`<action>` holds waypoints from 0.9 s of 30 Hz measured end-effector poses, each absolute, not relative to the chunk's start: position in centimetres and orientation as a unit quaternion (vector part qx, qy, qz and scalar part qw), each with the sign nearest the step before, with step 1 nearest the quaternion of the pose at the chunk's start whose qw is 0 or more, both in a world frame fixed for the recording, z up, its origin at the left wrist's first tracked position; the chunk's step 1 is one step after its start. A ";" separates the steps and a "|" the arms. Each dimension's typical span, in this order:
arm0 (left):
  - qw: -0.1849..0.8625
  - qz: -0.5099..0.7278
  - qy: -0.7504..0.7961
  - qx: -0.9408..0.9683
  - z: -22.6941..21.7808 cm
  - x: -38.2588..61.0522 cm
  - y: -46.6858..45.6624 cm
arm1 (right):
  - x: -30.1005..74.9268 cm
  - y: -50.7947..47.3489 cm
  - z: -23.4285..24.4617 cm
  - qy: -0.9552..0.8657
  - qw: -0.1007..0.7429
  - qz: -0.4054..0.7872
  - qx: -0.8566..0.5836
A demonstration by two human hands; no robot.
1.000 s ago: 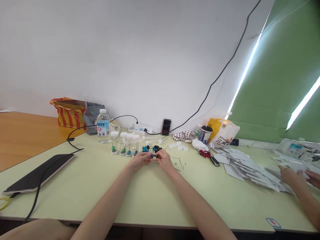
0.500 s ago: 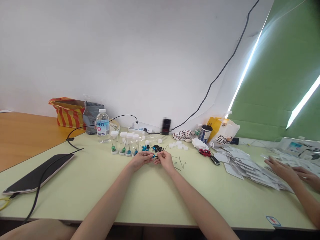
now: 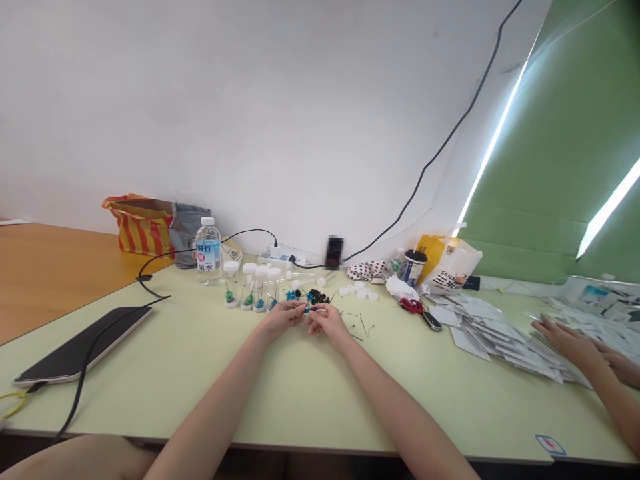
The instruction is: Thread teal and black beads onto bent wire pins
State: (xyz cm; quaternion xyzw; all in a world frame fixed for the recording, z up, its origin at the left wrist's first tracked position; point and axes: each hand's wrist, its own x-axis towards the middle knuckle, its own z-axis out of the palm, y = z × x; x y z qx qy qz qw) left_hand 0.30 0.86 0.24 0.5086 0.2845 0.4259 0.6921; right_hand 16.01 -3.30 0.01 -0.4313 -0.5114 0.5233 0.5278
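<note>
While held above the counter (image 3: 310, 380), a small blue part (image 3: 306, 309) sits between both hands, its long axis apparently running crosswise. Left hand (image 3: 283, 318) and right hand (image 3: 325, 321) are nearly closed, pinching it at the fingertips; black pieces (image 3: 318, 297) lie just beyond.

Left hand (image 3: 283, 318) and right hand (image 3: 327, 321) together

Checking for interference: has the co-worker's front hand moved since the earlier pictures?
Yes, the co-worker's hand shifted left, nearer the red-handled scissors.
</note>
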 end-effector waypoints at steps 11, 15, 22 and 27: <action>0.676 0.382 0.278 0.566 0.7 0.4 0.3 | 16.3 -2.7 -0.4 -0.499 0.561 0.460 -0.474; 0.679 0.390 0.279 0.556 0.6 0.4 0.5 | 16.2 -2.9 -0.3 -0.500 0.550 0.475 -0.471; 0.687 0.401 0.272 0.541 0.5 0.4 0.7 | 16.3 -3.1 -0.4 -0.523 0.541 0.514 -0.411; 0.680 0.396 0.269 0.556 0.5 0.4 0.6 | 16.4 -2.8 -0.5 -0.537 0.494 0.525 -0.438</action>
